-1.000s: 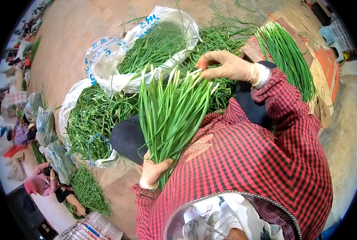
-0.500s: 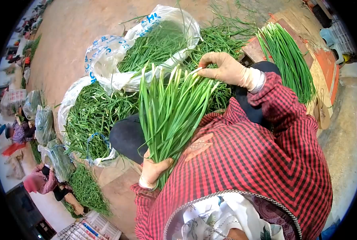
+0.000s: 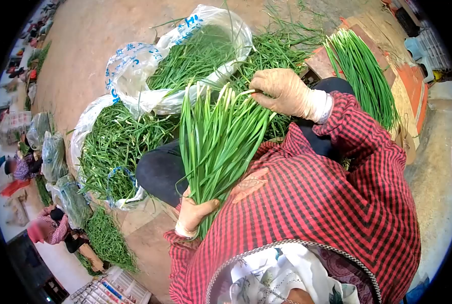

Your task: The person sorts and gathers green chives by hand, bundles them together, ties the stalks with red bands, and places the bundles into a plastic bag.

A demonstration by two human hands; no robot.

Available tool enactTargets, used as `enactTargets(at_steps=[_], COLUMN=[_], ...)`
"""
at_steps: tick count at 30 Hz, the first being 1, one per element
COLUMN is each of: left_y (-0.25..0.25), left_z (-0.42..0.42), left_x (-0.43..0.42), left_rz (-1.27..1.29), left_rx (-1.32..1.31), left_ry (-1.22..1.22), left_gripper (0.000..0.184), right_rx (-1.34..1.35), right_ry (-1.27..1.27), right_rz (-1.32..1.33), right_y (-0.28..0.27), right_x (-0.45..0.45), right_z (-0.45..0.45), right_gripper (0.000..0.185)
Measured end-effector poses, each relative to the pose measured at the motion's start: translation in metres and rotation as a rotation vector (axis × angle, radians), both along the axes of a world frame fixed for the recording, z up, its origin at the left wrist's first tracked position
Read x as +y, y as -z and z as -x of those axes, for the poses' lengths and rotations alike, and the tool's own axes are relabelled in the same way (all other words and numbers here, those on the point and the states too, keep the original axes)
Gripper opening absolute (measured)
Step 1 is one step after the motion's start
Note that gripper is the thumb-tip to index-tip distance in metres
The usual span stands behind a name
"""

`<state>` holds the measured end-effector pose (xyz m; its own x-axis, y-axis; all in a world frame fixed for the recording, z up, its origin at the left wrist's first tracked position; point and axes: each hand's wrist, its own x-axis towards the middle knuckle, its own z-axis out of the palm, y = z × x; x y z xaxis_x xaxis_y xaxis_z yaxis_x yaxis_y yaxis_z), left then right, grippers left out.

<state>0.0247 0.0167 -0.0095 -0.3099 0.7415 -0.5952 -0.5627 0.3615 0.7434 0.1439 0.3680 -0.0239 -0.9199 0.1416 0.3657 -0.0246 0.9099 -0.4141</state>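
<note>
A fanned bunch of garlic chives stands over my lap, pale stem ends up and green leaves down. My left hand, in a thin pale glove, is wrapped round the lower, leafy part. My right hand, gloved too, has its fingertips pinched at the pale end of a chive stem at the bunch's upper right. Past my right knee lies a neat pile of chives, its white ends pointing away from me.
Ahead stands an open plastic bag with loose greens. Another bag of leafy trimmings sits by my left knee. Loose chives lie on the floor. At far left, a person sits near a green heap and a white crate.
My right hand has turned and shifted slightly right, its fingers now more curled at the stem ends. The left hand keeps its hold on the bunch.
</note>
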Motion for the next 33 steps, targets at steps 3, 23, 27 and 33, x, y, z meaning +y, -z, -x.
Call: enactTargets(at_steps=[3, 23, 27, 33], left_y=[0.005, -0.009, -0.011, -0.009], left_z=[-0.001, 0.007, 0.006, 0.000], left_x=[-0.001, -0.016, -0.018, -0.016], left_rz=[-0.013, 0.047, 0.028, -0.002], left_rx=[0.003, 0.106, 0.091, 0.038], left_ry=[0.009, -0.066, -0.072, -0.105], left_gripper=[0.056, 0.045, 0.047, 0.051], right_rx=[0.006, -0.084, -0.060, -0.061], right_ry=[0.049, -0.044, -0.068, -0.009], right_rz=[-0.103, 0.219, -0.005, -0.182], right_y=[-0.002, -0.005, -0.007, -0.025], right_x=[0.015, 0.014, 0.008, 0.023], right_z=[0.000, 0.005, 0.015, 0.011], right_gripper=[0.014, 0.026, 0.015, 0.010])
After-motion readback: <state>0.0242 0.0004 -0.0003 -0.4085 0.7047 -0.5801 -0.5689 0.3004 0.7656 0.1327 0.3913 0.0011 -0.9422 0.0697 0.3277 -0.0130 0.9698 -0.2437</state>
